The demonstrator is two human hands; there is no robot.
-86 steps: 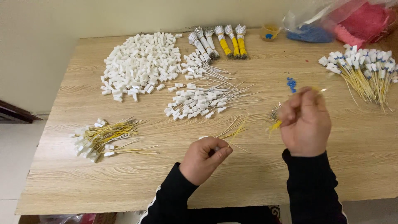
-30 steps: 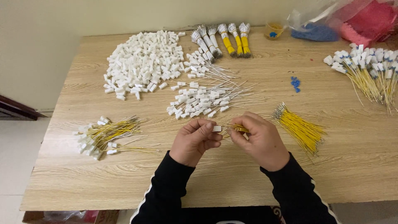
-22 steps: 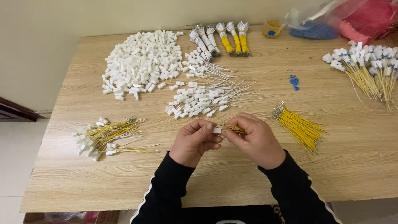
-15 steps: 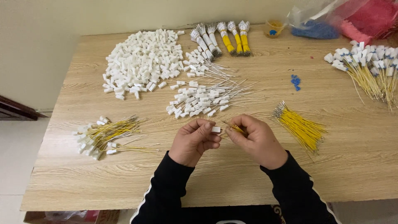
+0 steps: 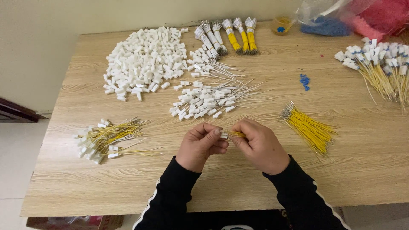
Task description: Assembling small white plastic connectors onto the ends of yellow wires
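Counter first, since it carries everything: pale wood grain, crowded along the far side and pretty bare right around the hands. Biggest heap is the pile of loose white connector housings, well beyond the left hand and off to its left. Next, a fan of finished-looking yellow leads with white ends, far out past the right hand. Nearer, straight ahead of both hands, a scatter of white housings with bare thin wires. Just right of the right hand lies a loose bundle of yellow wires, and off to the left of the left hand a small stack of yellow wires already capped in white.

Step in hand, as I read it: seating a wire into a housing. Both hands are closed in a pinch, fingertips nearly touching. The left one grips a small white housing, the right one a short yellow wire pointed at it. Can't tell if the tip is in yet. Next move probably needs a straight, gentle push so the terminal doesn't bend.

Nothing really blocks the hands. A few tiny blue bits sit beyond the right hand, well clear.
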